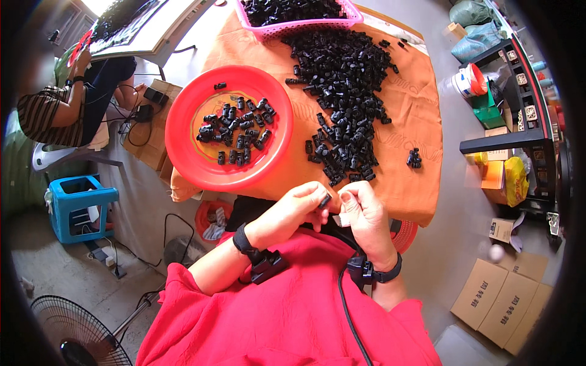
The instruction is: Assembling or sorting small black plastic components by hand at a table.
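Note:
My left hand (pixel 299 206) is closed in front of my body, just past the near edge of the table. Between its thumb and fingers sits a small black piece (pixel 325 200), which looks like a cord lock. Close beside it, my right hand (pixel 368 213) has thumb and fingertips pressed together. A whitish scrap or wrap (pixel 343 219) shows at those fingertips; whether they pinch anything is hidden. Ahead lies a big heap of black cord locks (pixel 345 91). Several more rest inside a round red plastic basin (pixel 282 146) at the left.
An orange cloth (pixel 412 110) covers the table. At its far side stands a pink basket (pixel 299 27) full of black pieces; a small cluster (pixel 414 158) lies right. Leftward are a seated person (pixel 61 110), a blue stool (pixel 79 207) and a fan (pixel 76 335). Cartons (pixel 500 299) lie lower right.

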Demonstrator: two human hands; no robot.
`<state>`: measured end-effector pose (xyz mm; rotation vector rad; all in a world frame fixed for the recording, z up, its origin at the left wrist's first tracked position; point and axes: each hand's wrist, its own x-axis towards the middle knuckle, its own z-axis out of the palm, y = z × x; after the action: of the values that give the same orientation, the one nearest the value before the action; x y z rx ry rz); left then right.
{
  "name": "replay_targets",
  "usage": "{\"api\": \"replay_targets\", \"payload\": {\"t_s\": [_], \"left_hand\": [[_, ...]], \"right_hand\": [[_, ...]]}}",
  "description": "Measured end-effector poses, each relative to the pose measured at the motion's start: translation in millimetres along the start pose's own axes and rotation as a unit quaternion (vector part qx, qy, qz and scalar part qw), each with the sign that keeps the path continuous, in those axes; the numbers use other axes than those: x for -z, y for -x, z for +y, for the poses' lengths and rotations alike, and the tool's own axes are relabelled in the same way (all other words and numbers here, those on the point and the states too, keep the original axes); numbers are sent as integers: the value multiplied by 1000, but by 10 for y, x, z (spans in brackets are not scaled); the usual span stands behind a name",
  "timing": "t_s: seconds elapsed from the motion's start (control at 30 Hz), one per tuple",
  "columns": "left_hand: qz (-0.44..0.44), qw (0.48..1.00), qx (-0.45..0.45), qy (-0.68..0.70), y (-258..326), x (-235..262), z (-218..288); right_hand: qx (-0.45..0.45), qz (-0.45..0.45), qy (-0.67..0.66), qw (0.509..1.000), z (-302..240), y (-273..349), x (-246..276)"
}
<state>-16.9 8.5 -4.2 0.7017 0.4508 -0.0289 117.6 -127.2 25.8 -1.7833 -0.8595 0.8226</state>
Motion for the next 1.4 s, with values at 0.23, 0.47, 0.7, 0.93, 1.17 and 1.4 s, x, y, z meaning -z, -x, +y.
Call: {"api": "replay_targets", "payload": {"t_s": [0.23,0.47,0.7,0.93,1.17,1.4], "left_hand": [[-6,983,-17,183,-204,143,122],[291,768,-250,-513,-527,-92,117],[301,670,-181,-653,-635,-42,119],[313,649,-311,-620,-590,-37,69],[75,992,-16,-101,-281,-168,350],[21,999,-25,-17,-242,-151,212]], "right_hand": [[-40,41,-47,997,-69,-69,96],[-30,59,-38,997,86,-104,176],[-31,56,-30,997,71,-121,198],[-23,55,-17,998,84,-138,196],[-34,54,-48,997,-16,-161,163],[-29,58,-91,994,-149,-172,112]]}}
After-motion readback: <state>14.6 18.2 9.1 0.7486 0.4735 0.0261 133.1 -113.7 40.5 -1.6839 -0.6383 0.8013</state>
